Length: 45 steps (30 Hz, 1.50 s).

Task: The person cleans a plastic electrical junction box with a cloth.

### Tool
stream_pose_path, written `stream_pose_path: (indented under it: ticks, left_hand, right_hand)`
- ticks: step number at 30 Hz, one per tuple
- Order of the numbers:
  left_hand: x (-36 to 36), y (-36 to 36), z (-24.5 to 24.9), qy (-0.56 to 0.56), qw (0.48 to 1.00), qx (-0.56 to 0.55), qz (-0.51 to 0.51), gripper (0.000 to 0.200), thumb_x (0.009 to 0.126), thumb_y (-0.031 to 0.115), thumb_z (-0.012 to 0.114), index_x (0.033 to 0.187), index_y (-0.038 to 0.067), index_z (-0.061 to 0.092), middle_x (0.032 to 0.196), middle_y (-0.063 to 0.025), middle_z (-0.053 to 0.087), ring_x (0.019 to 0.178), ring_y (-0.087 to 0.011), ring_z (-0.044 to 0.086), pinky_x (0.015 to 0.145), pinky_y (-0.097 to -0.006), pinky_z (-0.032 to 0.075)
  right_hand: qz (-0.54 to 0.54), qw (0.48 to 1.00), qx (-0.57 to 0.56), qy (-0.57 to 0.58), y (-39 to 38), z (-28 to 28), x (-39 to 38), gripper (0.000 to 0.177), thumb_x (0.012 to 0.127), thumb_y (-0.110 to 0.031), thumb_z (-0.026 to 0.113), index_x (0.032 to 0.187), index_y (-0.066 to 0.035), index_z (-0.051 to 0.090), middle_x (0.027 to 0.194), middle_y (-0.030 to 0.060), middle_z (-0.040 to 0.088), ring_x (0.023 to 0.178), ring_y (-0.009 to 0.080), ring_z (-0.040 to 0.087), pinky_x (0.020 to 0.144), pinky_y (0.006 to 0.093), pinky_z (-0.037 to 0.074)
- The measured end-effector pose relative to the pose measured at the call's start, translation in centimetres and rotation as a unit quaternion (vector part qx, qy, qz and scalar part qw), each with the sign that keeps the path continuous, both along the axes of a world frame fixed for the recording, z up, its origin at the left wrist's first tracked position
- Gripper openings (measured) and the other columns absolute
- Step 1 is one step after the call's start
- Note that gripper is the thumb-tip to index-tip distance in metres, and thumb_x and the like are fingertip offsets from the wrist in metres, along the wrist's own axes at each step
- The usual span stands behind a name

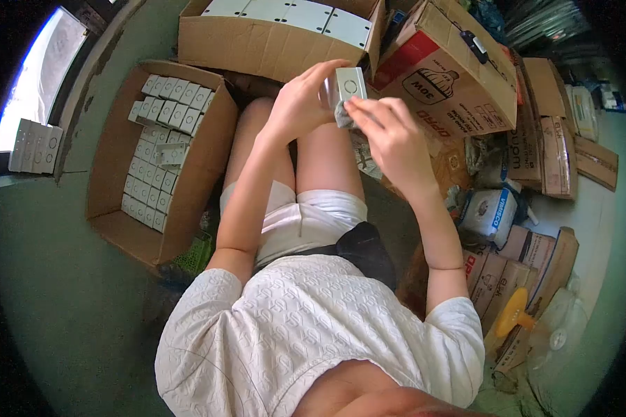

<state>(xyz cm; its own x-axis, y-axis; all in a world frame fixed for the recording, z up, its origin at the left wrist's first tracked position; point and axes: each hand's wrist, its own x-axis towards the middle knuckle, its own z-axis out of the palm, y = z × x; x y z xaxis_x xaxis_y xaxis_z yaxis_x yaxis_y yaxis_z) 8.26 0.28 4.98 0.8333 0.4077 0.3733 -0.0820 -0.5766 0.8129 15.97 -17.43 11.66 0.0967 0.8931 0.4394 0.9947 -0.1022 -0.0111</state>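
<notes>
Above my knees, my left hand grips a small white box with a round outline on its face. A wad of grey cloth is pinched in my right hand and pressed against the box's lower end. Left of my legs, a cardboard carton holds rows of similar white boxes; one piece lies on top, turned differently from the rest. Part of the cloth is hidden by my fingers.
A long carton with larger white boxes stands ahead. A printed carton with a dark key fob on it leans at the right. More white boxes sit on the left ledge. Flattened cardboard and a yellow-handled item lie right.
</notes>
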Motion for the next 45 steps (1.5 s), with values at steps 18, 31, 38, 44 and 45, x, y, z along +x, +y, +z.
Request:
stream_pose_path:
  ticks: [18,31,38,44,45]
  left_hand:
    - [-0.1,-1.0,1.4,-0.113,0.990,0.082,0.027,0.080,0.059,0.012,0.088,0.132,0.017,0.057,0.125,-0.0112,0.056,0.123,-0.0339,0.046,0.101,-0.0445,0.042]
    - [0.9,-1.0,-1.7,0.017,0.728,-0.677,-0.106,0.051,0.101,0.037,0.048,0.142,0.005,0.047,0.130,-0.0128,0.060,0.108,-0.0231,0.064,0.093,-0.0403,0.051]
    - [1.0,-0.7,-1.0,-0.049,0.720,-0.689,-0.067,0.038,0.105,0.036,0.041,0.123,0.007,0.059,0.105,-0.0043,0.067,0.091,-0.0136,0.066,0.077,-0.0294,0.055]
    - [1.3,-1.4,-2.2,-0.027,0.750,-0.659,-0.040,0.038,0.105,0.034,0.039,0.128,0.007,0.053,0.106,-0.0062,0.065,0.091,-0.0151,0.065,0.073,-0.0306,0.055]
    - [1.3,-1.3,-2.0,-0.011,0.749,-0.660,-0.057,0.039,0.106,0.033,0.040,0.130,0.006,0.053,0.111,-0.0055,0.064,0.097,-0.0144,0.064,0.082,-0.0293,0.054]
  right_hand:
    - [-0.139,0.729,0.106,0.662,-0.3,0.3,2.8,0.037,0.091,-0.035,0.071,0.105,-0.001,0.072,0.076,0.0010,0.068,0.069,0.0033,0.059,0.060,0.0204,0.044]
    - [-0.119,0.791,0.113,0.589,1.8,-2.6,0.1,0.027,0.088,-0.024,0.075,0.101,0.000,0.073,0.077,0.0030,0.069,0.065,0.0086,0.059,0.060,0.0260,0.045]
    - [-0.057,0.953,-0.013,0.298,1.2,-3.0,-0.1,0.023,0.079,-0.008,0.074,0.100,0.000,0.071,0.097,0.0188,0.069,0.087,0.0295,0.069,0.077,0.0368,0.053]
    - [-0.172,0.939,0.188,0.231,0.3,-0.1,1.1,0.036,0.076,-0.004,0.074,0.112,-0.002,0.070,0.113,0.0142,0.068,0.100,0.0299,0.066,0.088,0.0373,0.053]
    - [-0.173,0.939,0.188,0.231,0.5,0.1,0.6,0.036,0.076,-0.004,0.074,0.112,-0.002,0.070,0.113,0.0142,0.068,0.100,0.0299,0.066,0.088,0.0373,0.053]
